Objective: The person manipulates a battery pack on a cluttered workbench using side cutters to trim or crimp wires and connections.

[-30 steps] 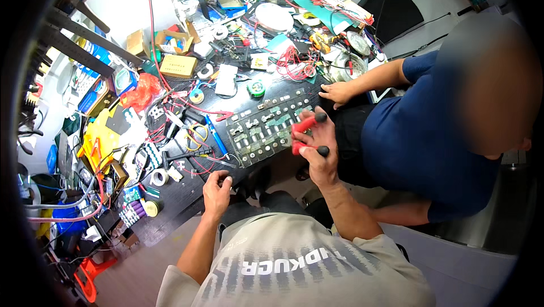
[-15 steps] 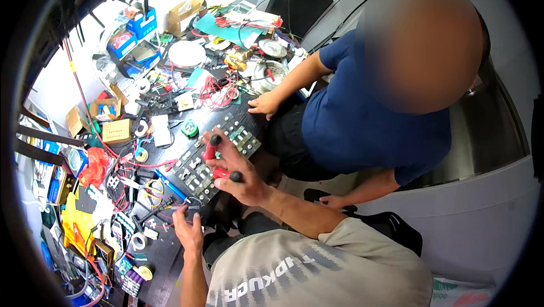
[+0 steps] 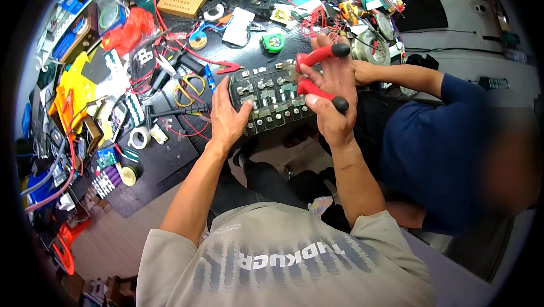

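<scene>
At table's near edge: right hand [image 3: 334, 100] closed round red-handled pliers [image 3: 320, 72], handles pointing right, jaws hidden behind fingers over board. Left hand [image 3: 226, 117] spread flat, palm and fingers clamping left end of black battery board [image 3: 269, 100]. Board's long axis runs left-right between both hands, tilted slightly up to right. Beyond: green tape measure [image 3: 273, 41], red clip [image 3: 228, 68], white tape roll [image 3: 137, 137]. Co-worker's hand [image 3: 362, 72] just right of pliers.

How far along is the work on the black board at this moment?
Done: many metal parts already sit in rows on the black board. In hand: the left hand steadies its near-left corner while the right hand works red-handled pliers at its far end. What is left cannot be told from this view.
</scene>
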Available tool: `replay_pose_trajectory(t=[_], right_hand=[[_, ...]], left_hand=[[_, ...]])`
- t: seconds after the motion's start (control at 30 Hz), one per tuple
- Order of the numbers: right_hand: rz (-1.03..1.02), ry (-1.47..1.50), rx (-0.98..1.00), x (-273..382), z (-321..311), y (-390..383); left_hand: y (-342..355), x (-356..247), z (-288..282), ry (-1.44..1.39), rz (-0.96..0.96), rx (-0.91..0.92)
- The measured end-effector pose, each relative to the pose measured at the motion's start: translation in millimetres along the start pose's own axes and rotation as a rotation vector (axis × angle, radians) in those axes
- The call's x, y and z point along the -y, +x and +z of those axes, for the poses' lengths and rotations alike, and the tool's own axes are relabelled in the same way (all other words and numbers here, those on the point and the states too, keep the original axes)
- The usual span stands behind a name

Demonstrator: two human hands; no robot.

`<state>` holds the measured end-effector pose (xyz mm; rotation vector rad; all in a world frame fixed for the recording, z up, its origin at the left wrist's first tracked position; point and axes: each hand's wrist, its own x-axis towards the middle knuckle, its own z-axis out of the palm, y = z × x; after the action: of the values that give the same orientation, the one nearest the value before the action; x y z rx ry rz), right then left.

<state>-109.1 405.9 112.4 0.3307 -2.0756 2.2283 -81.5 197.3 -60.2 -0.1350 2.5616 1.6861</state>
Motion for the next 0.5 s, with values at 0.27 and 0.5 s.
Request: replay_pose_trajectory(t=[0.27,0.5], right_hand=[[0.013,-0.088,0.123,-63.4,-26.3,24.0],[0.011,-0.077,0.139,-82.6,-35.8,30.9]], left_hand=[[-0.8,11.1,21.5,0.005,0.014,-0.069],[1.3,13.7,18.8,-0.011,0.011,-0.047]])
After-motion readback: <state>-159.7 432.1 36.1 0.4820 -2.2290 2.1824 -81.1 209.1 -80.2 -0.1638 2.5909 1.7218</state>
